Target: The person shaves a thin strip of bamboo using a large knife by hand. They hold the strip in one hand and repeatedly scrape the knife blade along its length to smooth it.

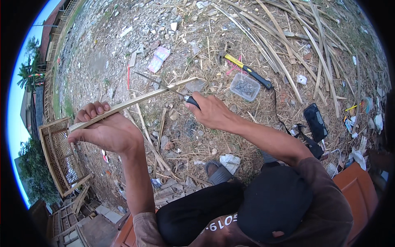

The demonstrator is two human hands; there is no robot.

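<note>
A narrow pale wooden strip (140, 99) lies slantwise in front of me, its far end pointing up and to the right. My left hand (111, 128) is closed around its near end, fingers curled over one edge and the thumb along the other. In my right hand (212, 112) is a knife (191, 101), gripped by its dark handle. Its long, slightly curved blade crosses the strip near the far end and points up and left. Whether the edge touches the wood, I cannot tell.
Beyond my right hand lie a yellow and black hammer (252, 74) and a clear plastic box (245, 97) of nails. A black phone (316, 122) rests at the right. Long wooden strips (284, 39) are piled at the back right. A lattice panel (61, 154) stands left.
</note>
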